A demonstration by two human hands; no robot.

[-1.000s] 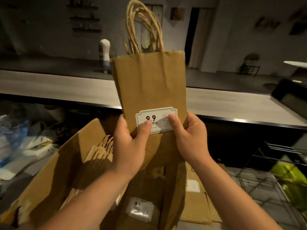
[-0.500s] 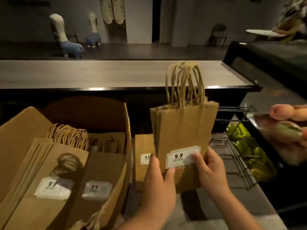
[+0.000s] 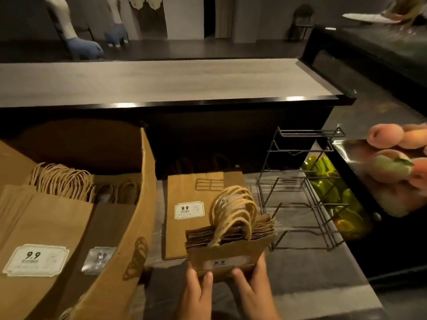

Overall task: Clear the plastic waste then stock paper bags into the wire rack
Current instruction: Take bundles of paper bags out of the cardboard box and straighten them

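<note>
Both hands grip the bottom of a stack of brown paper bags [image 3: 227, 250] with twine handles and a 9.9 label. The stack tips away from me, its handles pointing toward the counter. My left hand [image 3: 199, 294] holds the lower left corner and my right hand [image 3: 253, 287] the lower right. The black wire rack [image 3: 300, 190] stands just right of the stack, with nothing in its slots. More paper bags [image 3: 196, 211] lie flat on the counter behind the stack. A cardboard box [image 3: 129, 227] at left holds several more bags.
A raised grey counter ledge [image 3: 161, 82] runs across behind the work surface. Green fruit [image 3: 332, 192] lies in a bin right of the rack, and peaches [image 3: 392, 162] sit on a display at far right. Stuffed animal figures [image 3: 78, 42] stand in the dark room beyond.
The bag stack has dropped lower and tilted forward from upright, moving right toward the wire rack. My view has shifted down and right, away from the box.
</note>
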